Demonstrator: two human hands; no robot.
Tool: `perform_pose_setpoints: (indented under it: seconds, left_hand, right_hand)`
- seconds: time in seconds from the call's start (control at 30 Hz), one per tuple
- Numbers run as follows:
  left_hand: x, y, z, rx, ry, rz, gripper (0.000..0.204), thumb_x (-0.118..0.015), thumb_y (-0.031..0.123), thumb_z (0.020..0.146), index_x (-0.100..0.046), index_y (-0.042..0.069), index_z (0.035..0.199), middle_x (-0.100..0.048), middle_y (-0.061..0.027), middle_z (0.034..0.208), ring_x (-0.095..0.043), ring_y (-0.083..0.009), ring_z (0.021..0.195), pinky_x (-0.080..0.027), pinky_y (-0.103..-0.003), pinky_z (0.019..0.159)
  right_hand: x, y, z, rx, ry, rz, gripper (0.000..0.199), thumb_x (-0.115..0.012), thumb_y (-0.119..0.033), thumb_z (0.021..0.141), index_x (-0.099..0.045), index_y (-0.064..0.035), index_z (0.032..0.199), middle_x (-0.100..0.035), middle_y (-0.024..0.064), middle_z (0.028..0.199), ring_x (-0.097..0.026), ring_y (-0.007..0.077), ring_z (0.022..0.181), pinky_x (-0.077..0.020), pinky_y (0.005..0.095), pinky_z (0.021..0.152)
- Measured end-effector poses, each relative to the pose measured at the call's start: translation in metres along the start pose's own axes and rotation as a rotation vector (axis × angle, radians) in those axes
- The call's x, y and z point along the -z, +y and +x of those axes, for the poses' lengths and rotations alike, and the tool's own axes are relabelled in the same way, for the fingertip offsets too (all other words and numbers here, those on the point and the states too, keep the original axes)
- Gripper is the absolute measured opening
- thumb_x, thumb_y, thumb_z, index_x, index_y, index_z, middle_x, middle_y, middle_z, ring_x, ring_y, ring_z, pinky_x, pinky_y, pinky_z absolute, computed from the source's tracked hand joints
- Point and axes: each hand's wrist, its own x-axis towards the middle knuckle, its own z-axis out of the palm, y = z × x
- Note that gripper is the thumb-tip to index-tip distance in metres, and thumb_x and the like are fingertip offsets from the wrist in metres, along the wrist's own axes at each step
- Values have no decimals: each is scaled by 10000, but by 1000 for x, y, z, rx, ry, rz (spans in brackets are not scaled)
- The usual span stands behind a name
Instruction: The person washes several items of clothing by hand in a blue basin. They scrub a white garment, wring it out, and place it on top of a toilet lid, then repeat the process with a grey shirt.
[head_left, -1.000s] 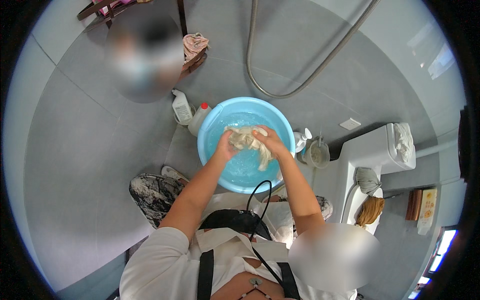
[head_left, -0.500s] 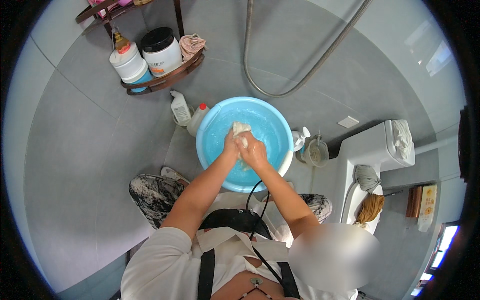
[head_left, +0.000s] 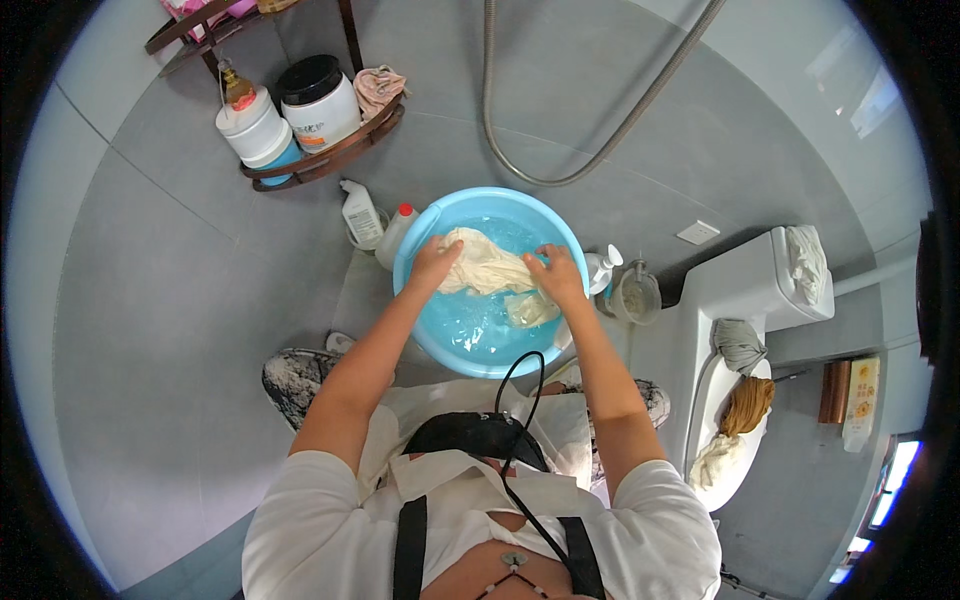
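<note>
Left hand: your left hand [head_left: 432, 262] sits at about 10 o'clock in the basin, fingers closed over one end of the cream-coloured wet cloth [head_left: 490, 270], pinching it against the palm.
Right hand: your right hand [head_left: 553, 274] is at about 3 o'clock in the basin, fingers curled down on the other end of the same cloth (the fingertips are partly buried in the folds, so how tight the pinch is cannot be told).
Cloth: it lies stretched between your two hands over the upper half of the water, with a crumpled tail hanging into the water just below your right hand.
Basin: the round light-blue plastic basin [head_left: 420, 240] stands on the grey tiled floor [head_left: 160, 330] straight ahead of your knees, holding clear water.
Step in hand: you appear to be mid-scrub, with the cloth pulled taut between both hands.
Next move: judging from this, it calls for bringing the two ends together and rubbing them, keeping both grips closed so the tail does not slip away.
Around: a white squeeze bottle [head_left: 361, 214] and a red-capped bottle [head_left: 393, 234] stand touching the rim at 10 o'clock; a white pump dispenser [head_left: 602, 270] is at 3 o'clock.
</note>
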Motion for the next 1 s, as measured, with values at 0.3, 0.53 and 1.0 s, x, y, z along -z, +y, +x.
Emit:
perform_pose_setpoints:
  seconds: [0.3,0.53,1.0]
  left_hand:
    - [-33,-31,-17,-138,-286,706,907,-684,255,630,-142,136,1346,-179,-231,1341,-196,-398,1222,-225,-432,1001]
    - [-42,-72,9,179,-84,233,706,-659,249,676,-314,126,1280,-319,-204,1287,-300,-335,1192,-241,-388,997]
    - [-47,-10,-17,525,-269,-1546,553,-441,495,814,-431,60,1154,-482,-131,1138,-490,-296,1011,-385,-448,865]
  right_hand:
    - [-38,-2,-19,207,-263,-752,593,-603,-360,721,-401,-133,1230,-380,122,1245,-367,281,1150,-371,412,885]
    - [-82,29,2,37,-418,-709,437,-555,-268,745,-490,-100,1144,-388,143,1256,-416,283,1126,-385,364,895]
    - [8,-71,-23,296,-454,768,425,-495,-23,675,-526,-44,1099,-575,110,1016,-550,179,901,-426,275,803]
